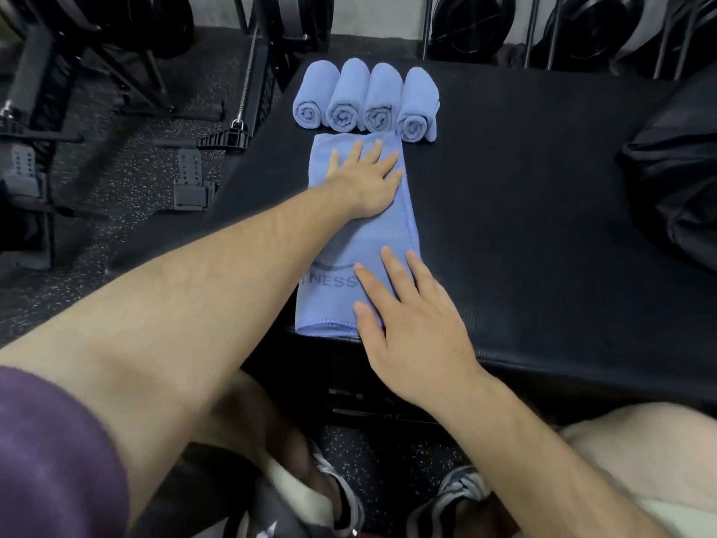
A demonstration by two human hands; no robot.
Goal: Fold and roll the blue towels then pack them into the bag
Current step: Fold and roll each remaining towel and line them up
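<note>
A blue towel (372, 242), folded into a long strip, lies flat on the black padded bench (523, 196), running from the near edge toward the back. My left hand (368, 180) presses flat on its far end, fingers spread. Flat on the towel's near right corner lies my right hand (399, 316), fingers straight. Just beyond the strip, several rolled blue towels (364, 99) sit side by side in a row, spiral ends facing me. A black bag (675, 180) sits slumped at the bench's right edge, partly cut off by the frame.
Gym machines, a cable and footplates (190, 176) stand on the speckled floor to the left. Black weight plates on racks (473, 25) line the back wall. My knees and shoes (454, 495) are below the bench's near edge.
</note>
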